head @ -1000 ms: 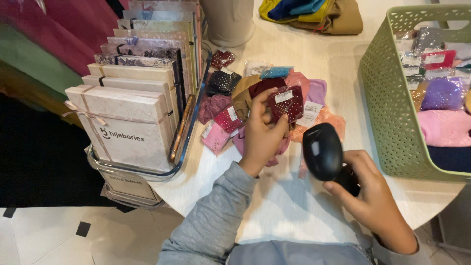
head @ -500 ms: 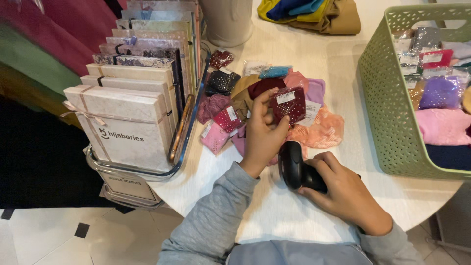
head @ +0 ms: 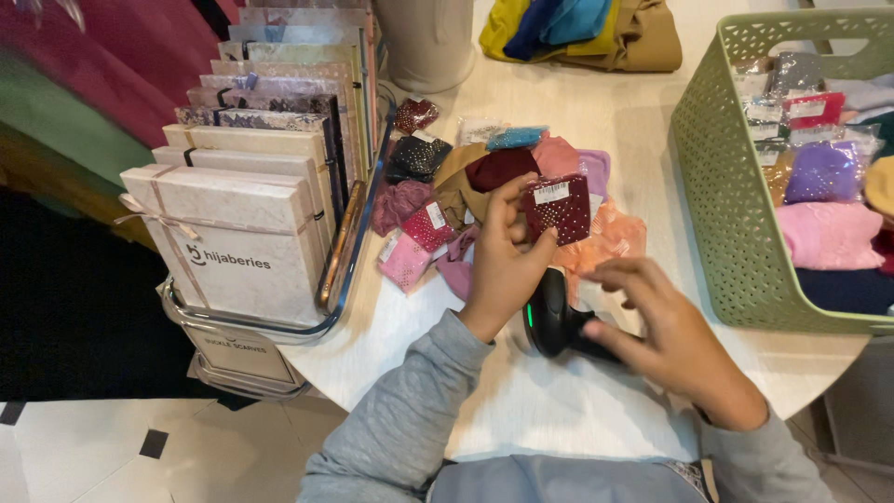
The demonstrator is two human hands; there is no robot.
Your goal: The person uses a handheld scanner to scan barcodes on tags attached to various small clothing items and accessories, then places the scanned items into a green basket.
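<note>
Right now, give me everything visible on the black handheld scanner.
The black handheld scanner looks like smooth dark plastic, with a rounded head and a small green light glowing on its left side. It lies on the white table, head toward the pile of packets. The right hand covers its handle end from above; the grip itself is hidden. Its head sits just beneath the left hand, which holds a maroon dotted packet above it.

Round white table point(head: 596, 121), pile of small packed cloth pieces point(head: 447, 196) near its middle, green basket point(head: 726, 205) at right edge, folded cloths point(head: 596, 28) at far side, black scanner point(head: 554, 317) lying near front edge.
</note>
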